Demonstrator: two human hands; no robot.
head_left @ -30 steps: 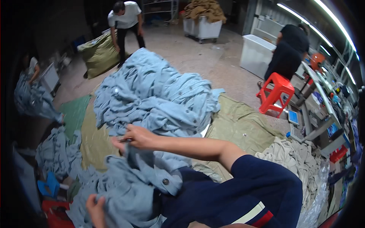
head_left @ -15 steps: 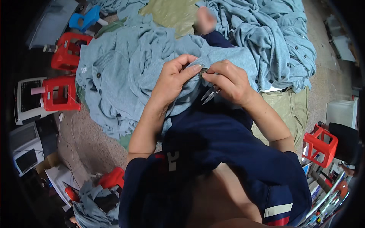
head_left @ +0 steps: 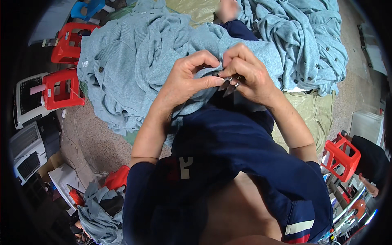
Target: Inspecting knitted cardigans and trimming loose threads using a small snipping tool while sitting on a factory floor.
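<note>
Pinched blue-grey cardigan [head_left: 163,61] mid-frame with left hand [head_left: 185,81], right hand [head_left: 249,75] clamping small metal snips [head_left: 228,85] — risked nicking knit.

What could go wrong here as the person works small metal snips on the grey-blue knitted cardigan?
1. The small metal snips in the right hand sit close to the left hand fingers, which could get nicked.
2. The grey-blue knitted cardigan is bunched there, so the knit itself might be cut.
</note>
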